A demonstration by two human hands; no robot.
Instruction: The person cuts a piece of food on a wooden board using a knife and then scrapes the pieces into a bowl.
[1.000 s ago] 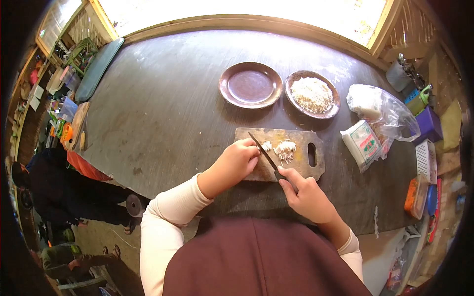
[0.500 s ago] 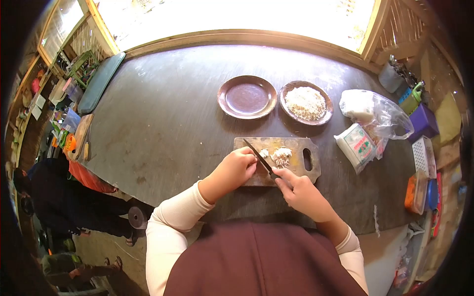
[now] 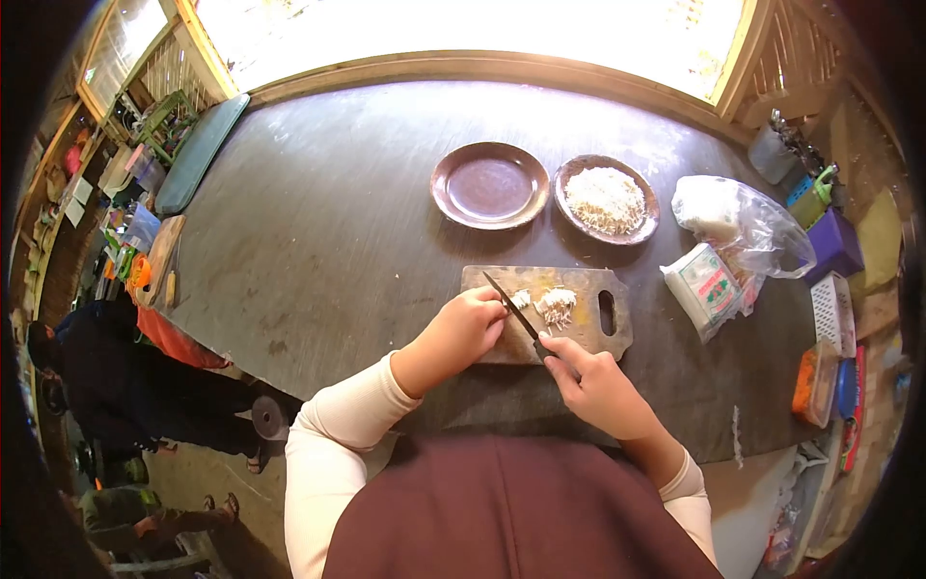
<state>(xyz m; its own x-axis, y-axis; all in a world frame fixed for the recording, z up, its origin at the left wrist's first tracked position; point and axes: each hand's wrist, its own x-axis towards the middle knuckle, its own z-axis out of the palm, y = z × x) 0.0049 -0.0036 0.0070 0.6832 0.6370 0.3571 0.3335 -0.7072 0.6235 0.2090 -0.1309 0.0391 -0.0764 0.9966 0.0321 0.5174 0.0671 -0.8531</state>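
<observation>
My right hand (image 3: 600, 386) is wrapped round the dark handle of a knife (image 3: 513, 307). Its blade slants up and left over a worn wooden cutting board (image 3: 579, 340). On the board's left side my left hand (image 3: 461, 331) is closed, fingers curled down beside the blade. A few whitish bits show near those fingertips, but what they pinch is mostly hidden. Just right of the blade lies a small heap of shredded whitish food (image 3: 556, 306). Behind the board is a brown plate (image 3: 609, 238) piled with similar pale shreds (image 3: 605, 199).
A bare brown plate (image 3: 490, 186) stands left of the full one. To the right lie a clear plastic bag (image 3: 772, 232) and a white printed packet (image 3: 704, 285). Baskets and a container (image 3: 816, 384) line the right edge. Another person (image 3: 145, 386) is at the far left.
The view has shifted slightly, so the table items appear a little further right. Both hands and the knife keep nearly the same pose over the board.
</observation>
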